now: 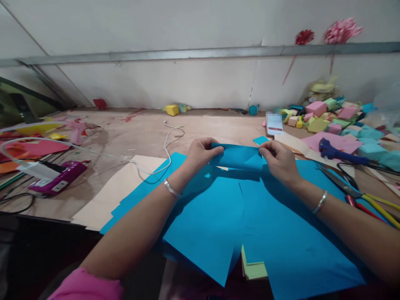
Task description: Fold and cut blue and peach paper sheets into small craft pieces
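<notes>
Both hands, the left hand (201, 153) and the right hand (279, 160), pinched the ends of a folded blue paper (239, 157) just above the big blue sheets (250, 216), and its edges needed lining up evenly before pressing

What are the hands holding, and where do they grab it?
Both hold a folded blue paper piece: the left hand pinches its left end, the right hand its right end.

Paper sheets (250, 221) lie at the counter's (140, 133) six o'clock edge. Scissors (353, 189) lie at three o'clock, folded boxes (337, 121) at two, a glue gun (58, 177) at nine.
</notes>
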A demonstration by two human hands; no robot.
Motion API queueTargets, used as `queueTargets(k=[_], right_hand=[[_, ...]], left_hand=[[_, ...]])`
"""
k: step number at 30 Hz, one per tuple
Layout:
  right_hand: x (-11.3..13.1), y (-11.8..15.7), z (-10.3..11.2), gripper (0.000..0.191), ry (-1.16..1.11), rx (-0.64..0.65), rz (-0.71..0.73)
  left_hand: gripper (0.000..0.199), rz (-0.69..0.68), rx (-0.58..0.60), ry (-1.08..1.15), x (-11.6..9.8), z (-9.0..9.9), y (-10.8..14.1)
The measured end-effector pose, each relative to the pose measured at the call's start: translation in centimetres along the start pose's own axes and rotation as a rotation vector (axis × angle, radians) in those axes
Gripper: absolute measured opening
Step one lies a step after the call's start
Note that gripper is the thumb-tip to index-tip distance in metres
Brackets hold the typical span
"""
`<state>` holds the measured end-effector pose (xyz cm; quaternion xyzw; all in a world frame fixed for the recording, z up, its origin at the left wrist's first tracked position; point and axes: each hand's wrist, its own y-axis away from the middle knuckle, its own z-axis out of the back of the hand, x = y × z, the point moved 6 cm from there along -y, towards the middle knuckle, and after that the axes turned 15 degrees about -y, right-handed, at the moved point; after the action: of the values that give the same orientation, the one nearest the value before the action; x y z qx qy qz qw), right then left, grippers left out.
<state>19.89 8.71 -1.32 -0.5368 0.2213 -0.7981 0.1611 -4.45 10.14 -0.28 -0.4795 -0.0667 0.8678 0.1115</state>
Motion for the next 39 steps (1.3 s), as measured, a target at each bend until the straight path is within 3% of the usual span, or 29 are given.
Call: queueTargets(k=[4,12,24,32,39], right_hand=[[-0.3,-0.2,0.0,0.018,0.017,0.007,-0.017],[-1.4,0.2,-2.0,0.015,0.177,0.301,-0.011],[-2.2,0.3,-2.3,0.014,0.316,0.362,0.005],[-2.4,0.8,-3.1,0.013,0.479,0.438,0.037],[-1.7,0.8,-4.0,0.018,0.544,0.526,0.135]], left_hand=[[0.013,0.091,0.138,-0.126,0.7,-0.5,0.1],[0.013,0.153,0.426,-0.214,1.6,-1.5,0.8],[0.007,0.102,0.425,-0.324,2.0,-1.6,0.5],[0.004,0.042,0.422,-0.432,1.3,-1.9,0.7],[0.031,-0.074,0.408,-0.496,0.5,-2.7,1.0]])
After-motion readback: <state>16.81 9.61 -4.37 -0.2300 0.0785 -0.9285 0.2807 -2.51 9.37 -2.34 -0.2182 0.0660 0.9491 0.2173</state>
